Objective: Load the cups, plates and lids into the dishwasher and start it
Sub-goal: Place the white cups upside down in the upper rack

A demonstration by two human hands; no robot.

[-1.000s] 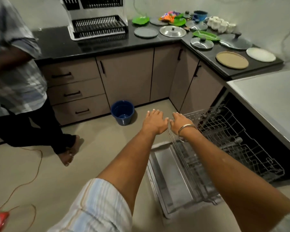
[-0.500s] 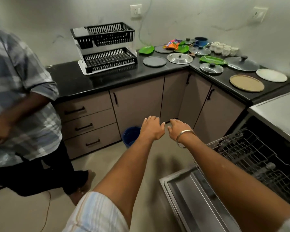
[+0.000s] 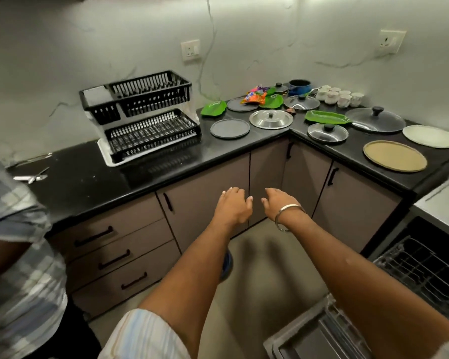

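My left hand (image 3: 232,207) and my right hand (image 3: 279,203) reach forward side by side, empty, fingers relaxed, in front of the corner cabinets. The dishwasher (image 3: 425,268) stands open at the lower right with its wire rack pulled out over the lowered door (image 3: 319,335). On the black corner counter lie a steel lid (image 3: 270,119), glass lids (image 3: 327,132), grey plates (image 3: 230,128), a tan plate (image 3: 394,156), a white plate (image 3: 430,136), green leaf plates (image 3: 327,117) and several white cups (image 3: 338,95).
A black two-tier dish rack (image 3: 143,117) sits on the counter to the left. Another person in a checked shirt (image 3: 13,255) stands at the far left. A blue bucket (image 3: 226,265) shows on the floor behind my left forearm. Snack packets (image 3: 254,95) lie among the plates.
My view has swung up from the dishwasher rack and floor to the counter. Both hands have lifted away from the rack and stay side by side, empty. The other person has shifted left.
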